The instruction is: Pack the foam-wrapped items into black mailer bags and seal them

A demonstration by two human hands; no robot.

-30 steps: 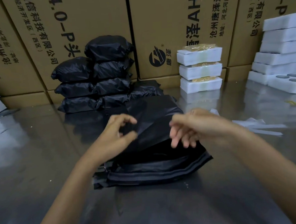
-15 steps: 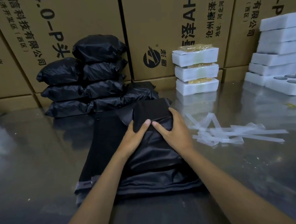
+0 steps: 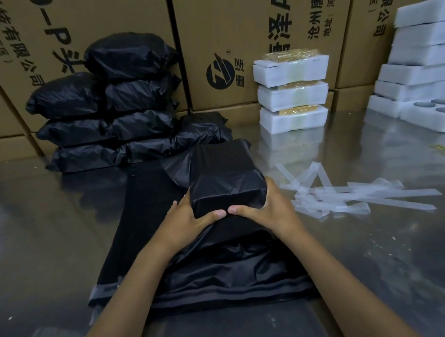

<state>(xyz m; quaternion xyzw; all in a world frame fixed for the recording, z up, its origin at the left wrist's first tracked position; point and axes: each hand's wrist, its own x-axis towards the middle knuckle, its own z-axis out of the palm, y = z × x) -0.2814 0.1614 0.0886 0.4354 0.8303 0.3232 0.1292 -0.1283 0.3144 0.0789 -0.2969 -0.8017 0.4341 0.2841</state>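
Both hands hold one packed black mailer bag [image 3: 226, 179], raised a little above the stack of flat empty mailers [image 3: 147, 223] directly beneath the grip. The left hand [image 3: 190, 219] and right hand [image 3: 266, 208] clasp its near end from either side, thumbs touching at the front edge, fingers curled round the sides. The step looks like finishing this parcel; next it would likely go ahead and left, onto the pile of sealed black bags [image 3: 115, 109], before another foam-wrapped item [image 3: 292, 92] ahead and right is fetched.
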